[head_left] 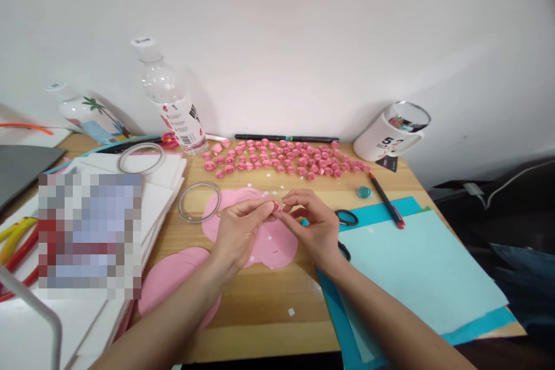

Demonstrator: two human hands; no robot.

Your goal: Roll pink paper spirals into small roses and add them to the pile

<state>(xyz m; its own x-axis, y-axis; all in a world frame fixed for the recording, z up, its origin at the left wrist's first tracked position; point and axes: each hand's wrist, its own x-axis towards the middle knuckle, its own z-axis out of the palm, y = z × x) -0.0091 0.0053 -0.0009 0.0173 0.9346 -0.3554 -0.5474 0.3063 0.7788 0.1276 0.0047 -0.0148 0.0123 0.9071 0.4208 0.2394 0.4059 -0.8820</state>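
My left hand (pixel 241 228) and my right hand (pixel 313 225) meet over the middle of the wooden table (pixel 269 306). Together their fingertips pinch a small rolled pink paper rose (pixel 276 206). Under the hands lie pink paper circles (pixel 277 245), and another pink circle (pixel 173 283) lies nearer me on the left. Behind the hands, several finished pink paper roses (pixel 286 159) are spread in rows near the wall. Small white paper bits are scattered around.
Two plastic bottles (pixel 173 104) (pixel 89 113) stand at back left, a white mug (pixel 390 133) at back right. Clear tape rings (pixel 199 201), black scissors (pixel 347 218), a red pen (pixel 385 199), a black pen (pixel 286 138), blue paper sheets (pixel 416 272) and white foam sheets (pixel 160 185) surround the work.
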